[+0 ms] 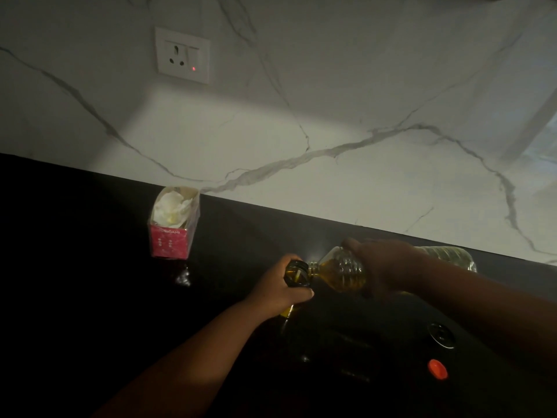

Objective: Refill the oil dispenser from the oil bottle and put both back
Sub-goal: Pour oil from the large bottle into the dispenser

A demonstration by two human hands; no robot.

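While my left hand (278, 289) wraps its fingers round the dark oil dispenser (297, 274) standing uncapped on the black counter (90, 282), my right hand (382, 267) grips the clear oil bottle (343, 271) tipped nearly flat, neck at dispenser mouth, orange cap (437, 368) lying apart.

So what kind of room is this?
Most likely a home kitchen: a dark counter against a marble wall with a socket, and oil being poured from a bottle into a dispenser.
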